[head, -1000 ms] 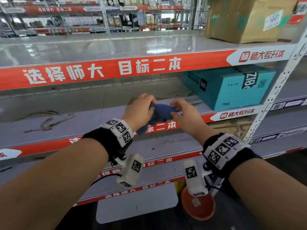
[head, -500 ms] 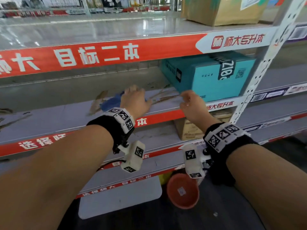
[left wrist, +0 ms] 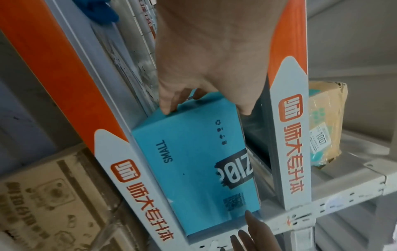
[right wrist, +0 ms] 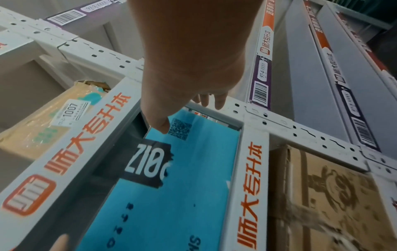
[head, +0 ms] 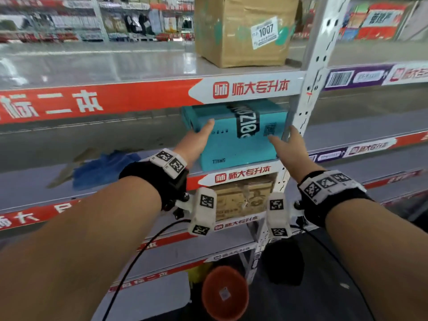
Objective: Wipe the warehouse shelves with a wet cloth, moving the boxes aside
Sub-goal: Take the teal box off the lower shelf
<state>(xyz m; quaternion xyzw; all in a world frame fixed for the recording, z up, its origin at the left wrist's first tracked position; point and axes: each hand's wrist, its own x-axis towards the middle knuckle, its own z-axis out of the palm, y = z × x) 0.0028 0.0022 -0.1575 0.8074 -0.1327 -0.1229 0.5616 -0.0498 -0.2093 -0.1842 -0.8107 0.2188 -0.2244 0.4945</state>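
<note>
— What is the rack like?

— A white metal shelving unit [head: 310, 93] with grey boards; red and white banners run along the front edges.

— And on the boards?

— A brown carton [head: 240, 31] labelled 1007 stands on the upper shelf by the upright. One shelf down, a teal box [head: 231, 144] marked SMALL sits at the right end, with a crumpled blue cloth [head: 99, 169] lying well to its left. Below that, a printed cardboard box [head: 240, 198].
</note>
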